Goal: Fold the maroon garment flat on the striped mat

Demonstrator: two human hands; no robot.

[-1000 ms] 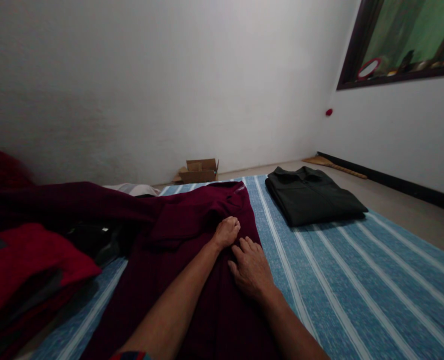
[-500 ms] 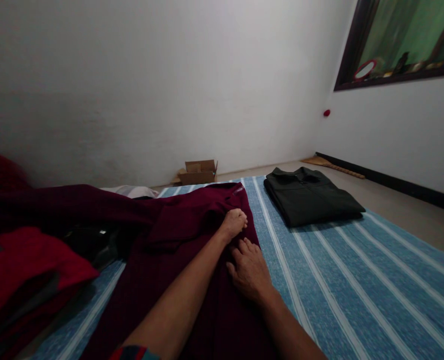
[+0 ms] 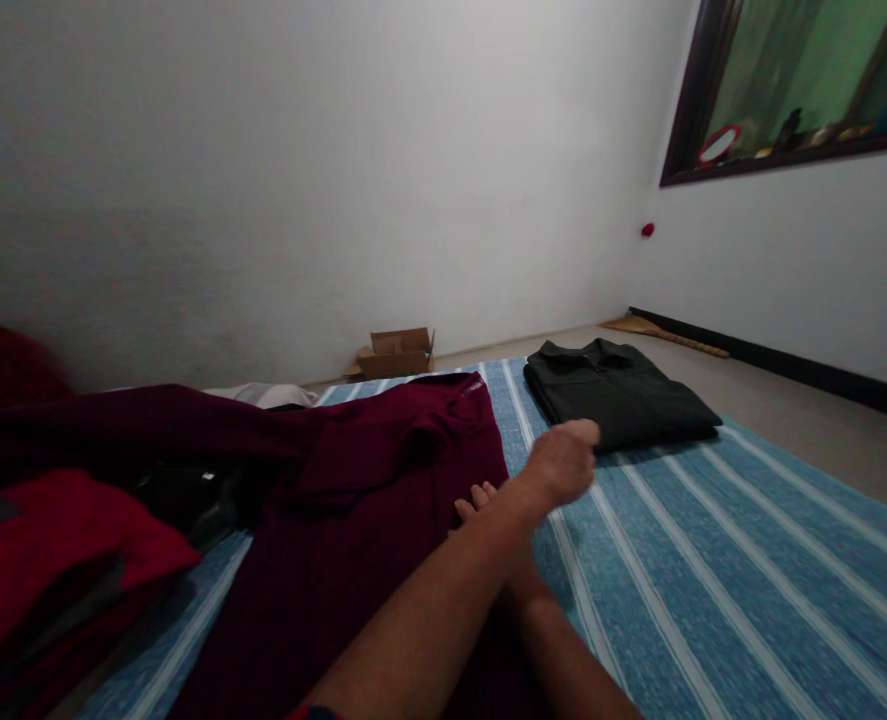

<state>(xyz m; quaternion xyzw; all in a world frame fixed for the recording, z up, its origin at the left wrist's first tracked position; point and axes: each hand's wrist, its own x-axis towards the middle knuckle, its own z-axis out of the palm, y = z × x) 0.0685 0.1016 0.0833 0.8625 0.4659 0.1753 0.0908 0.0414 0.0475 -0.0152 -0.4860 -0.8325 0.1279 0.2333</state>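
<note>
A maroon shirt (image 3: pixel 383 500) lies spread on the blue striped mat (image 3: pixel 713 560) in front of me. My left hand (image 3: pixel 563 460) is lifted above the mat just right of the shirt's edge. Its fingers are loosely curled, and I see nothing in them. The left forearm crosses over my right hand (image 3: pixel 477 497), of which only the fingertips show, lying flat on the maroon shirt. A folded dark shirt (image 3: pixel 617 400) rests on the mat beyond my left hand.
A heap of red and dark clothes (image 3: pixel 45 540) lies at the left. A small cardboard box (image 3: pixel 398 352) stands by the white wall. A broom (image 3: pixel 664 334) lies along the right wall, under a dark-framed window (image 3: pixel 795 80).
My left hand has let go of the maroon shirt's collar area, risen and swung right across my right hand toward the folded dark shirt. The right hand stayed flat on the shirt.
</note>
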